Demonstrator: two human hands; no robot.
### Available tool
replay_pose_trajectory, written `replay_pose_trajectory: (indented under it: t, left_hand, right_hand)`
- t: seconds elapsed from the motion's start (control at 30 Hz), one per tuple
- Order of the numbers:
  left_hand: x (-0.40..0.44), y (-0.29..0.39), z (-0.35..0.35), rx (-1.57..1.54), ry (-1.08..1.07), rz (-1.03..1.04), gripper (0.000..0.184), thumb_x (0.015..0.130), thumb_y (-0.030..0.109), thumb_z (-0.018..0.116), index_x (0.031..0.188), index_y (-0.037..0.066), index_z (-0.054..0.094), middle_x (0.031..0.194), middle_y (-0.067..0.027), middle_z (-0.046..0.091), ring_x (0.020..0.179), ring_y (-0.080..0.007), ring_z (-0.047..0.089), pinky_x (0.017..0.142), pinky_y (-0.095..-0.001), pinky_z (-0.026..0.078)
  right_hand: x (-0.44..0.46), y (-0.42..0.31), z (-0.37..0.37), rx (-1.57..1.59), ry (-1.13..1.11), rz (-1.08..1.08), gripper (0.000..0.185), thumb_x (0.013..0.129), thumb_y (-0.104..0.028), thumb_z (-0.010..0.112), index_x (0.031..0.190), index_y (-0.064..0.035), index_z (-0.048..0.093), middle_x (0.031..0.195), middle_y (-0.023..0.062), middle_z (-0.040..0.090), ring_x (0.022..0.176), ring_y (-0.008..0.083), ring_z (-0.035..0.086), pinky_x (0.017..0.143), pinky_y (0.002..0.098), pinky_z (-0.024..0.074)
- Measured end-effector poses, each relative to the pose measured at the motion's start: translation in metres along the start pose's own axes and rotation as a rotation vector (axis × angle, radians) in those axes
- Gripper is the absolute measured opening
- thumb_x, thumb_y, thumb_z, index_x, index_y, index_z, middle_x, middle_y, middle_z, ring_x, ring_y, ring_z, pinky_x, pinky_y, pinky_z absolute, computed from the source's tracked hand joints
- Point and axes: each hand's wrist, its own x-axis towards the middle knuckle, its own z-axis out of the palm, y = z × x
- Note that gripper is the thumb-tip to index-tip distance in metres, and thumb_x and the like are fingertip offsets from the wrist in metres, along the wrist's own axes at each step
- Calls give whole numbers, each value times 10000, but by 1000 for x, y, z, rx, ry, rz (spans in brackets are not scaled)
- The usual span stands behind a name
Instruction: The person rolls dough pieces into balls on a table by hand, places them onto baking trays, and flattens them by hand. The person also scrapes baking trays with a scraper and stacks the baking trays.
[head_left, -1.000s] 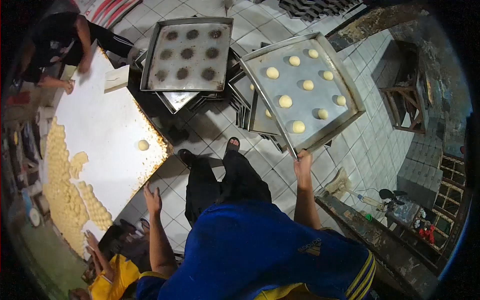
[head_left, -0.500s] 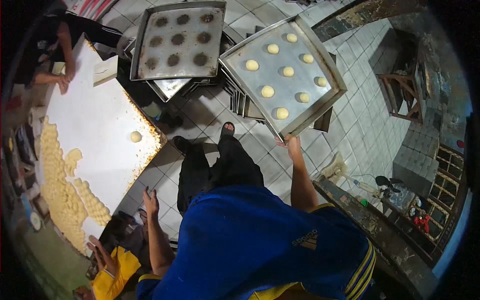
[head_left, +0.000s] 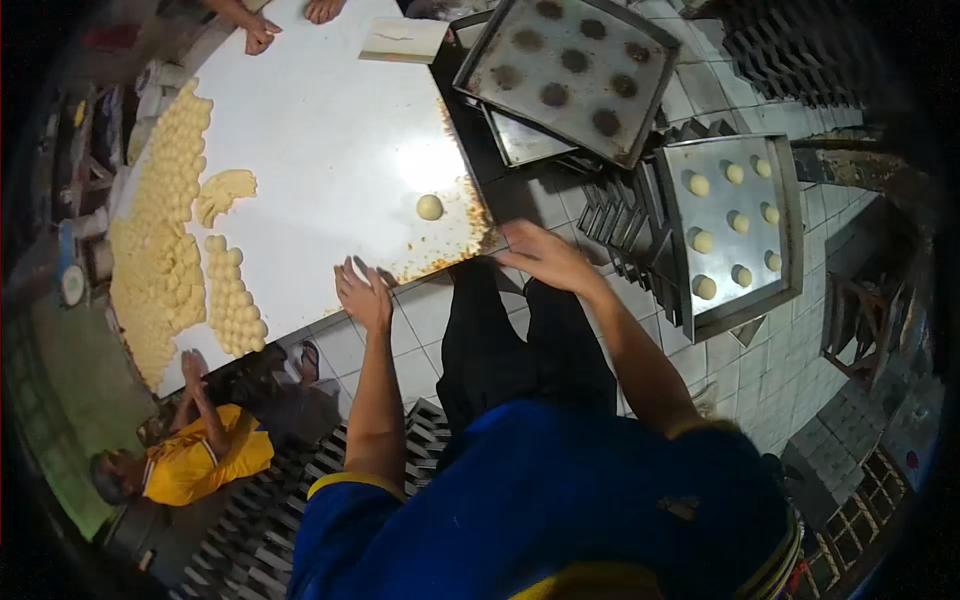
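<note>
"Any writing showing?"

"One small pale logo is sitting on the blue shirt at lower right of the frame, but it is blurring too much for reading."

"And the lone dough ball?"

"It is resting on the white tabletop, slightly left of and above the frame's centre, near the crumb-strewn corner. It is looking pale yellow, round and smooth."

"What are the hands doing?"

"The left hand is reaching over the table's edge, left of centre, fingers spreading. The right hand is blurring beside the corner, right of centre, fingers stretching loosely; whether it is touching, I cannot tell."

"And farther right?"

"A metal baking tray is holding nine dough balls; at upper right, a stained baking tray is showing dark round marks."
</note>
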Motion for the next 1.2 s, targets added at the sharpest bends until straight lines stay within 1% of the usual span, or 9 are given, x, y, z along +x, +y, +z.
replay_pose_trajectory:
  t: [0.1, 0.3, 0.4, 0.57, 0.77, 0.83, 0.9, 1.03, 1.2]
  left_hand:
    - [45, 15, 24, -49, 61, -63, 651, 1114, 381, 533, 1680, 67, 458, 1767, -330, 317, 1619, -518, 288, 1307, -657, 231]
    - [63, 23, 36, 81, 124, -23, 674, 1077, 344, 542, 1709, 134, 440, 1805, -345, 198, 1664, -556, 174, 1318, -730, 139]
    - [68, 20, 41, 70, 107, -43, 700, 1042, 321, 571, 1706, 136, 446, 1797, -350, 209, 1668, -548, 179, 1311, -743, 141]
    - [68, 21, 39, 71, 98, -36, 717, 1028, 303, 585, 1704, 116, 438, 1782, -357, 226, 1665, -548, 183, 1308, -749, 133]
    - [72, 21, 41, 74, 96, -54, 716, 1036, 291, 581, 1711, 113, 426, 1787, -343, 222, 1676, -528, 166, 1315, -736, 117]
    - [67, 20, 42, 75, 96, -61, 717, 1034, 293, 579, 1713, 119, 426, 1792, -334, 219, 1683, -517, 159, 1319, -731, 111]
    - [68, 19, 43, 64, 112, -54, 722, 1029, 298, 581, 1716, 135, 431, 1799, -321, 218, 1687, -503, 161, 1325, -724, 104]
    - [68, 16, 45, 57, 103, -73, 724, 1026, 306, 585, 1717, 148, 436, 1800, -314, 223, 1687, -499, 169, 1327, -721, 107]
    - [66, 17, 46, 57, 145, -42, 726, 1015, 306, 595, 1708, 142, 450, 1788, -317, 244, 1681, -498, 186, 1324, -724, 122]
  right_hand:
    - [122, -15, 78, -456, 172, -300, 678, 914, -406, 878, 1473, -102, 641, 1481, 180, 587, 1432, 384, 537, 1216, 471, 456]
    - [180, 13, 126, -762, 246, -490, 426, 886, -286, 888, 1244, -100, 750, 1248, 107, 655, 1193, 345, 618, 1042, 449, 534]
    - [209, 40, 107, -1045, 336, -907, 178, 884, -225, 845, 976, -108, 748, 996, 78, 652, 1014, 316, 634, 914, 472, 539]
    - [242, 15, 160, -800, 255, -669, 158, 875, -210, 828, 913, -133, 695, 965, 45, 619, 984, 302, 636, 853, 459, 527]
    - [244, 42, 95, -1026, 110, -907, 162, 881, -208, 833, 883, -132, 689, 923, 23, 604, 1040, 290, 631, 886, 444, 519]
    - [273, 13, 118, -945, 246, -857, 191, 858, -245, 871, 899, -158, 706, 993, 31, 652, 1019, 291, 633, 907, 474, 531]
    - [268, 13, 155, -932, 121, -690, 198, 859, -252, 883, 908, -164, 712, 1011, 28, 665, 1036, 287, 635, 908, 487, 533]
    - [224, 40, 114, -1000, -58, -895, 209, 876, -284, 877, 896, -160, 710, 991, 33, 664, 1048, 287, 651, 911, 472, 530]
    - [271, 12, 119, -922, 149, -843, 196, 860, -265, 882, 881, -169, 712, 956, 27, 666, 955, 278, 661, 886, 450, 520]
